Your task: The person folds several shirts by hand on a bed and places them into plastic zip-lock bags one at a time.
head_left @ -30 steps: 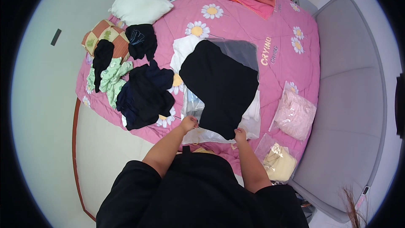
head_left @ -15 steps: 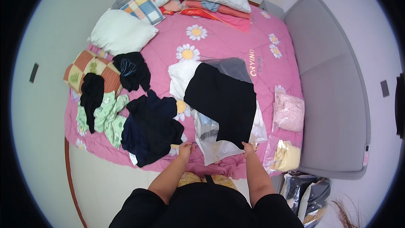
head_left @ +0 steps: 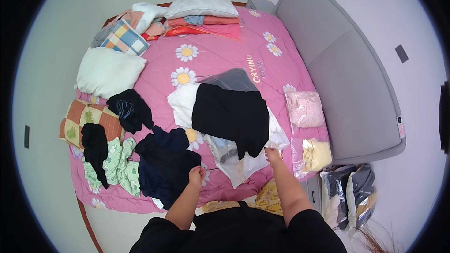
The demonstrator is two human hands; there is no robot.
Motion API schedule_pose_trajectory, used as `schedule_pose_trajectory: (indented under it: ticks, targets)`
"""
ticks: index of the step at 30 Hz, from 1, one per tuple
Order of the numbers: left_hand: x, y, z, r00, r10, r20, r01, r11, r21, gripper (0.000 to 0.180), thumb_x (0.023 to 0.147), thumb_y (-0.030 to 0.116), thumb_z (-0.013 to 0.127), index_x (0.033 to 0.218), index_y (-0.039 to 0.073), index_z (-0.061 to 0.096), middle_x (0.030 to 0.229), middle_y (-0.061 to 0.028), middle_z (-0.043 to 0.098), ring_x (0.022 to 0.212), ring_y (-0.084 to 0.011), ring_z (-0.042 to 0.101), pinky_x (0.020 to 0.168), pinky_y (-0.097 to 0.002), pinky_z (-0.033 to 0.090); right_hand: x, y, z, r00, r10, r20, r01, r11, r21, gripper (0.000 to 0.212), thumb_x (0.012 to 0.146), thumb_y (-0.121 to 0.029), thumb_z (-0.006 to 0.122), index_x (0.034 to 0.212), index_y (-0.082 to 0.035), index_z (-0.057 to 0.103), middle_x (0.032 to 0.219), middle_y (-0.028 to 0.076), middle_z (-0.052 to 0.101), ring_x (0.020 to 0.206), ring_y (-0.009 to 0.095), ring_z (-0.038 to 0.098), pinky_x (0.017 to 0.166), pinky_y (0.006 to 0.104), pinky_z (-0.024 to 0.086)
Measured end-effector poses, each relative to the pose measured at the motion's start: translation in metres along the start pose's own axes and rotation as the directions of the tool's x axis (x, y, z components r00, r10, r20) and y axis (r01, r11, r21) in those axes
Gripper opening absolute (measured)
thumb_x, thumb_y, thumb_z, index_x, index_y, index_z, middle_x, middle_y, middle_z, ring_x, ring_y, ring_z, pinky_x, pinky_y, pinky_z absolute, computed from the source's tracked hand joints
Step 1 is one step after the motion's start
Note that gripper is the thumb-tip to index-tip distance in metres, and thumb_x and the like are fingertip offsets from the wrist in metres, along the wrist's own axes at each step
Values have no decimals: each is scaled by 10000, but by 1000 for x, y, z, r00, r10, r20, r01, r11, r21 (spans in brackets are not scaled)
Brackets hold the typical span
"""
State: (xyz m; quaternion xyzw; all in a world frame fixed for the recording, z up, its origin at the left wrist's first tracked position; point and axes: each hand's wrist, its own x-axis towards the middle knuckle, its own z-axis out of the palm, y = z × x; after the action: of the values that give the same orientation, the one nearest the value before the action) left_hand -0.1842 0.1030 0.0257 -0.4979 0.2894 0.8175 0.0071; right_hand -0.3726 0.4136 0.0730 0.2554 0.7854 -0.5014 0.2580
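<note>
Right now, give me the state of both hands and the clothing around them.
Left hand: curled, grip unclear
Right hand: curled, grip unclear
Black garment: laid out, unbagged
White garment: partly covered
Dark navy clothing: crumpled, unbagged
Printed black clothing: crumpled, unbagged
Green patterned clothing: crumpled, partly covered
Pale pink clothing: bagged
Cream clothing: folded, bagged

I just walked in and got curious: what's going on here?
Someone in a black top is at a pink-quilted bed, handling clothes. The right hand is beside a black garment, over a clear plastic bag; whether it grips anything is hard to tell. The left hand, fingers curled, is near some dark clothes. The black garment lies spread over the bag and a white cloth. Bagged pink and yellow bundles lie to the right.
</note>
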Motion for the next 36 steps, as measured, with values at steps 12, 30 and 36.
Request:
schedule_pose_trajectory:
  ticks: [12, 30, 36]
  targets:
    - [58, 14, 98, 985, 127, -116, -140, 984, -112, 139, 801, 114, 511, 925, 54, 496, 821, -34, 526, 716, -120, 505, 635, -221, 418, 144, -84, -37, 998, -35, 50, 39, 997, -72, 304, 765, -290, 596, 942, -55, 518, 872, 75, 527, 822, 213, 501, 690, 374, 418]
    - [102, 29, 148, 879, 162, -449, -189, 982, -15, 278, 847, 232, 503, 1024, 18, 511, 899, -51, 562, 798, -166, 535, 756, -297, 436, 271, -147, 23, 897, -5, 441, -42, 994, 97, 408, 728, -146, 669, 1024, 87, 510, 924, 160, 593, 811, 250, 585, 747, 333, 465]
    - [101, 41, 158, 898, 91, -430, -127, 990, -56, 268, 840, 235, 514, 1040, 56, 514, 933, -29, 562, 866, -166, 523, 787, -276, 401, 283, -153, 11, 953, -149, 265, 114, 983, 145, 462, 744, -60, 623, 1161, 24, 444, 1073, 154, 544, 956, 251, 530, 828, 335, 420]
